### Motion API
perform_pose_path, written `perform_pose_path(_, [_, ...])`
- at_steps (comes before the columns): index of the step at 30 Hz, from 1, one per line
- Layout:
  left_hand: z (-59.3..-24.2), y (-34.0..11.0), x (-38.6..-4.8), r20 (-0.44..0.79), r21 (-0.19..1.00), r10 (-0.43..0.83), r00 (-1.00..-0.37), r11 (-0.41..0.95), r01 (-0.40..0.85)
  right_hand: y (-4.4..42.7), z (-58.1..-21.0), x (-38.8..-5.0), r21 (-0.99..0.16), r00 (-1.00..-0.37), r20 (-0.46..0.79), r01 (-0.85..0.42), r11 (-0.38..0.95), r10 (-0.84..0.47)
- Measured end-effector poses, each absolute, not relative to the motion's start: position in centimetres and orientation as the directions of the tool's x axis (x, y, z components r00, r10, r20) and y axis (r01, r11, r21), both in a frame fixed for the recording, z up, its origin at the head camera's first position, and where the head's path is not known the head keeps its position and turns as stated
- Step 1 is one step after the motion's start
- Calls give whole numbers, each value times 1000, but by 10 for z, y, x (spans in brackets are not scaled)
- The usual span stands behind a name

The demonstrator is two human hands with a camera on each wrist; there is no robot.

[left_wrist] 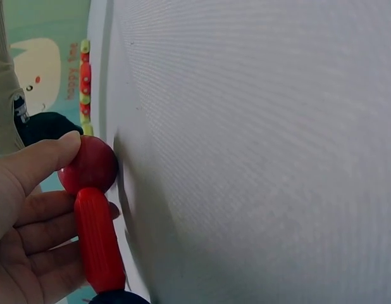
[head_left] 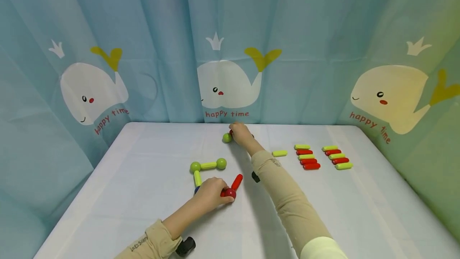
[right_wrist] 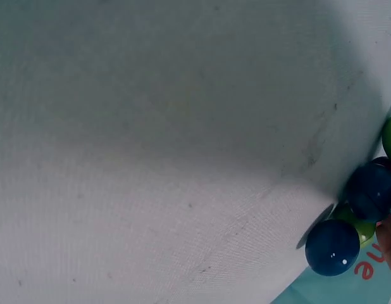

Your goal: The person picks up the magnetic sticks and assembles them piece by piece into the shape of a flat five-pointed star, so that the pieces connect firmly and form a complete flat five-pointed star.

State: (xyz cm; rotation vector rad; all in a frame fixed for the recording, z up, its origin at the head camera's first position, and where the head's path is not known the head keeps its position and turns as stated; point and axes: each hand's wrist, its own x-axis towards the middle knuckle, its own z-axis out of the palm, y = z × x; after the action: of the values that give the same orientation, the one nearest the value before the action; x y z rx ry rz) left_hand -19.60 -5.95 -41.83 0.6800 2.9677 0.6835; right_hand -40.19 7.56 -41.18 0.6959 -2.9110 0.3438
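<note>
My left hand [head_left: 211, 193] holds a red ball [head_left: 230, 193] at a corner of a part-built ball-and-stick figure. In the left wrist view the thumb presses that ball, and the fingers pass behind a red stick [left_wrist: 99, 237] that runs to a blue ball [left_wrist: 119, 297]. Another red stick [head_left: 237, 181] slants away from the red ball. Yellow-green sticks [head_left: 208, 166] link green balls [head_left: 195, 167] on the figure's far side. My right hand [head_left: 241, 134] reaches among loose balls by the far edge, near a green ball [head_left: 227, 137] and blue balls [right_wrist: 333, 247]; its grip is mostly hidden.
Two columns of red and yellow-green sticks [head_left: 308, 161] lie on the right of the white table [head_left: 143, 219], with a single yellow-green stick [head_left: 279, 153] nearer the right arm. A blue curtain [head_left: 165, 51] printed with whales stands behind the far edge.
</note>
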Motion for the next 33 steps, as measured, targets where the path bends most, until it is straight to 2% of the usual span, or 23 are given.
perform_pose_path(8, [-417, -59, -194, 63, 422, 415, -908, 813, 401, 75, -415, -402, -68, -891, 114, -448, 891, -439])
perform_pose_path(19, [-416, -59, -195, 82, 399, 419, -904, 817, 415, 76, -410, -400, -70, -889, 158, -444, 893, -430])
perform_pose_path(23, [-417, -59, -195, 90, 396, 427, -900, 813, 426, 78, -405, -395, -91, -876, 200, -463, 882, -440])
perform_pose_path(29, [-418, -60, -196, 93, 403, 431, -898, 808, 429, 79, -399, -383, -64, -832, 257, -521, 851, -491])
perform_pose_path(33, [-417, -60, -197, 97, 406, 426, -900, 808, 426, 81, -391, -374, -130, -829, 293, -529, 839, -477])
